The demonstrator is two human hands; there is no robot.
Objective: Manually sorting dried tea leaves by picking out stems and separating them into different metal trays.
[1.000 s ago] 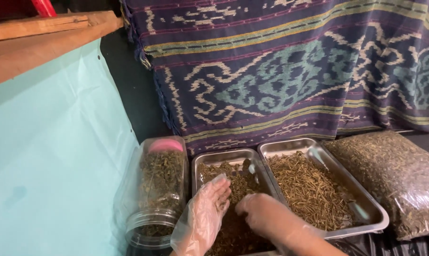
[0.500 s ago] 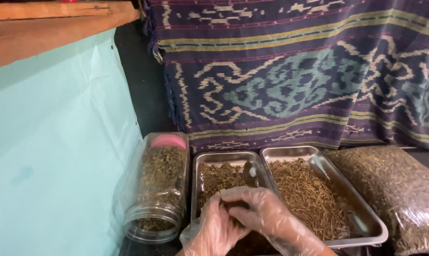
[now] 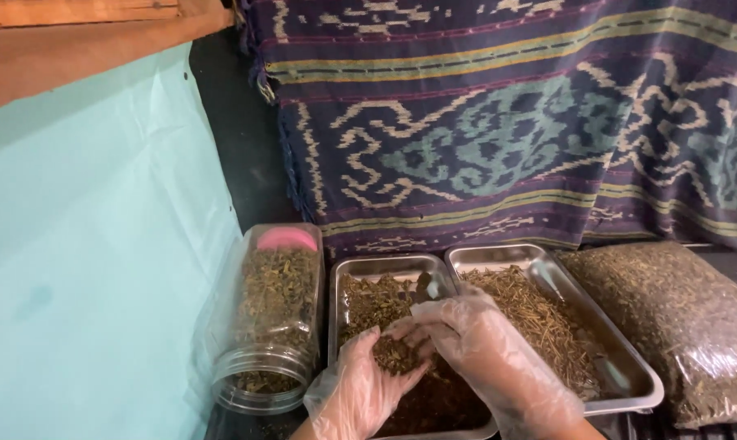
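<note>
Both hands wear thin, crinkly see-through gloves. The left hand (image 3: 368, 383) is cupped open, palm up, with a small heap of dry brown herb bits (image 3: 394, 354) resting in it. The right hand (image 3: 474, 342) curls over the heap and touches it. They hover low in the middle of the frame, above a shiny metal tray (image 3: 345, 277) full of the same crumbly bits. Just right sits a second tray (image 3: 629, 383) of thin straw-like sticks, then a clear bag (image 3: 678, 318). At lower left a glass jar (image 3: 266, 326) lies on its side. A patterned woven cloth (image 3: 507, 122) hangs behind. A second ago the hands were apart in the tray; now they meet.
</note>
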